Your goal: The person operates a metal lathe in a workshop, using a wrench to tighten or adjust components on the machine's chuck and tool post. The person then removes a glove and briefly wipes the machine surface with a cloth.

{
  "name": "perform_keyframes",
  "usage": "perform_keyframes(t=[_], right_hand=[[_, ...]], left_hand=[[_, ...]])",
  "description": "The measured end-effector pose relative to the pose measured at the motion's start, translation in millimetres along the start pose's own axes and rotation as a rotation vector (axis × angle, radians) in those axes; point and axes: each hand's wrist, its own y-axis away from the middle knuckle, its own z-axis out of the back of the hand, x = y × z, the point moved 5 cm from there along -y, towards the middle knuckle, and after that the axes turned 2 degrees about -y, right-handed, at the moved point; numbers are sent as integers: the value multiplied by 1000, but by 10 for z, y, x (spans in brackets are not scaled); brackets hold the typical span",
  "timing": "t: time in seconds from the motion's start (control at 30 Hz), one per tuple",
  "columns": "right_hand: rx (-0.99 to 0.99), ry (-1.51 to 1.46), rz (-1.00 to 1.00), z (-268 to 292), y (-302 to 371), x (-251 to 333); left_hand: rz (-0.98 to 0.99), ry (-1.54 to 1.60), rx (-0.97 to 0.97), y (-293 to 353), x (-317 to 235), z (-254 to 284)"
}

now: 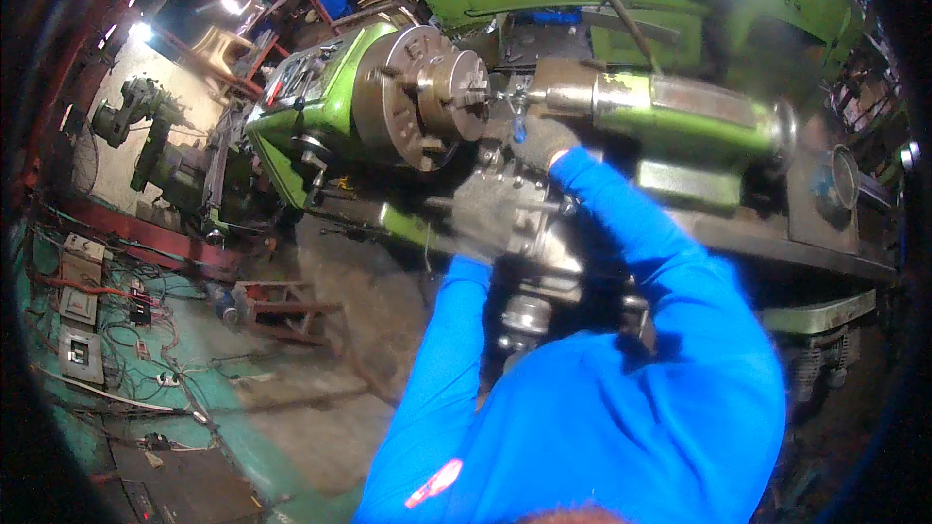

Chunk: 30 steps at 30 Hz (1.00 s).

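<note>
The blue piece (519, 128) sits in the gap between the chuck (413, 102) and the tailstock (699, 126), just below the line that joins them. It lies at the left edge of the right hand (544, 143), on the fingers' side, and its long axis runs roughly up and down in view, across the lathe's own axis, which goes left to right with a slight downward slant. The right hand is clearly the nearer one; the left hand (485, 209) is lower and a little further left, beneath the chuck and apart from it

The right fingers point up and left, toward the chuck, and look bent at the blue piece. They are at least close against it, but their tips blend into the grey metal, so I cannot tell how far open they are or whether they have hold of it. The left hand, grey like the right and apparently gloved, lies over the left side of the carriage (558, 252), its back toward the camera. Its fingers are blurred against the metal; their opening, and any grip on a part below, I cannot tell
</note>
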Motion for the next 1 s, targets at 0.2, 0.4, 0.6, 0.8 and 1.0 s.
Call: perform_keyframes(t=[0.2,0.4,0.6,0.8,1.0], right_hand=[[17,-40,45,50,52,93],[12,-1,4,2,7,63],[30,7,5,42,38,81],[3,4,8,44,40,92],[-13,-11,47,-81,-70,6]], left_hand=[[9,-30,28,25,37,-22],[28,-124,122,-3,38,-68],[1,-106,46,18,8,-44],[-32,-10,-23,34,38,-30],[-16,-29,5,-5,32,-37]])
